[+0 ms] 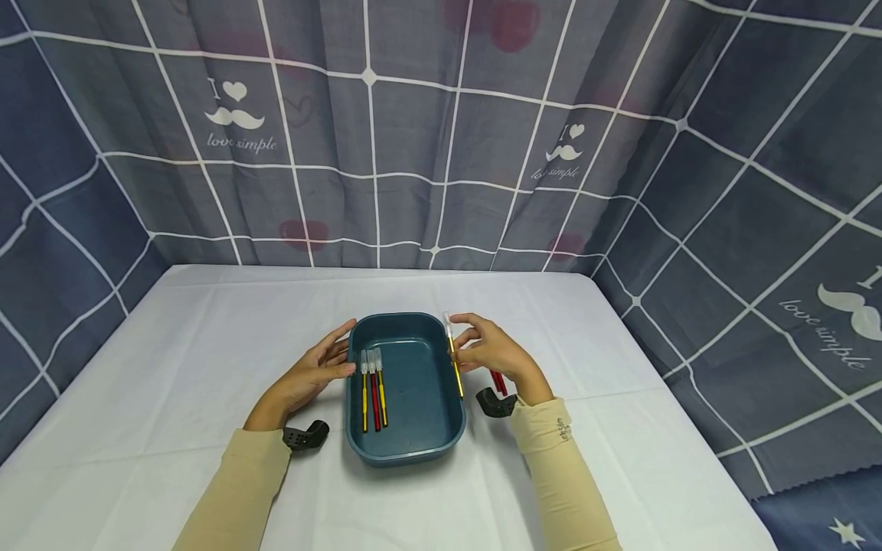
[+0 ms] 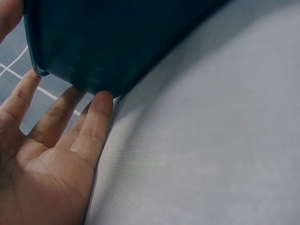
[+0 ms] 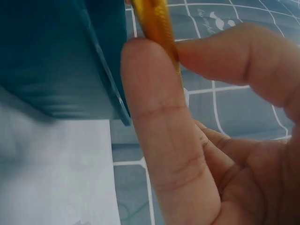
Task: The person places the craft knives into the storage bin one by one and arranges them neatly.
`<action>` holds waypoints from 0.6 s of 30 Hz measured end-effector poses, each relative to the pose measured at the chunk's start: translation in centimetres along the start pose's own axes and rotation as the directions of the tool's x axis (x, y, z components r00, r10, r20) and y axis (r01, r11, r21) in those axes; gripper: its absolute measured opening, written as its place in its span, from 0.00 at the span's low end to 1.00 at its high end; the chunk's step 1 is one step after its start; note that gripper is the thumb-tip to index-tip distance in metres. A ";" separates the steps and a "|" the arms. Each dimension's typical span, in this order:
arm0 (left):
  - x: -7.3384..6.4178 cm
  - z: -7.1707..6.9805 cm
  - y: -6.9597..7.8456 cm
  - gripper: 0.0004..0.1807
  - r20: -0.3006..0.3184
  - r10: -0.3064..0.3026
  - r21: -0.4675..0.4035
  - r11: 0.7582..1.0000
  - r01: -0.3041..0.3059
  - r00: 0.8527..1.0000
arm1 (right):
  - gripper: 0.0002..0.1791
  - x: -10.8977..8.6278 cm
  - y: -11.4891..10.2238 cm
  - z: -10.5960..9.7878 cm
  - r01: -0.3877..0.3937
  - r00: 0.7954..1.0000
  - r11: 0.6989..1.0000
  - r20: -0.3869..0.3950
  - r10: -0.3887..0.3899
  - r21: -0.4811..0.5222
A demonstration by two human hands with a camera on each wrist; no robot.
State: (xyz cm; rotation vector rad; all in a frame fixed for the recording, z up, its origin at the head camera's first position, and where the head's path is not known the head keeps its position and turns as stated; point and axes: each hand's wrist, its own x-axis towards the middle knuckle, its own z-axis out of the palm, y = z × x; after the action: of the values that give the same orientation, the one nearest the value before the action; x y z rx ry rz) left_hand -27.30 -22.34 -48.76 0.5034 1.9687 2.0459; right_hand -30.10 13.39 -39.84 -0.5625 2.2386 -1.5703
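A dark teal plastic tray (image 1: pixel 413 451) stands on the table, with two gold pens and a red pen (image 1: pixel 375 398) lying side by side in its left half. The pens have clear caps. Against the tray's left wall rests my left hand (image 1: pixel 313 376), its fingers fairly straight; in the left wrist view, fingertips (image 2: pixel 102 101) touch the tray's outside. My right hand (image 1: pixel 492 352) pinches a gold pen (image 1: pixel 455 367) between thumb and finger at the tray's right rim. That pen's gold barrel (image 3: pixel 157 23) shows close up in the right wrist view.
Red pens (image 1: pixel 498 381) lie on the white-covered table (image 1: pixel 227 344) beside my right wrist, partly hidden by it. Black wrist mounts (image 1: pixel 306 436) sit at both cuffs. A grey checked curtain (image 1: pixel 413 138) hangs behind and along the sides.
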 end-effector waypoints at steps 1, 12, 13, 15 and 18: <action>0.0 0.0 0.0 0.52 -0.001 0.000 -0.001 1.000 0.000 1.000 | 0.40 0.0 -0.1 0.1 0.002 1.000 1.000 0.005 -0.002 0.001; 0.0 -0.1 0.1 0.53 0.001 -0.002 0.012 1.000 0.002 1.000 | 0.39 0.3 -0.8 1.2 -0.008 0.999 1.000 0.032 0.007 0.011; 0.0 -0.1 0.1 0.53 0.003 -0.002 0.009 1.000 0.002 1.000 | 0.39 0.3 -0.8 1.3 -0.007 0.999 1.000 0.034 0.007 0.012; 0.0 -0.1 0.0 0.53 0.004 -0.002 0.000 1.000 0.002 1.000 | 0.40 0.2 -1.0 1.5 -0.018 0.999 1.000 0.035 0.017 0.015; -0.1 0.0 0.0 0.54 0.009 0.002 -0.009 1.000 -0.002 1.000 | 0.40 0.1 -1.2 1.9 -0.026 0.999 0.999 0.036 0.025 0.019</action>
State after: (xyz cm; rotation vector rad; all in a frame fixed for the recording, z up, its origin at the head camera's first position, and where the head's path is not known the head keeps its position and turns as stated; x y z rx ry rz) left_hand -27.26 -22.41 -48.80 0.5119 1.9536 2.0501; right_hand -29.14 11.42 -39.32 -0.5503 2.1933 -1.5558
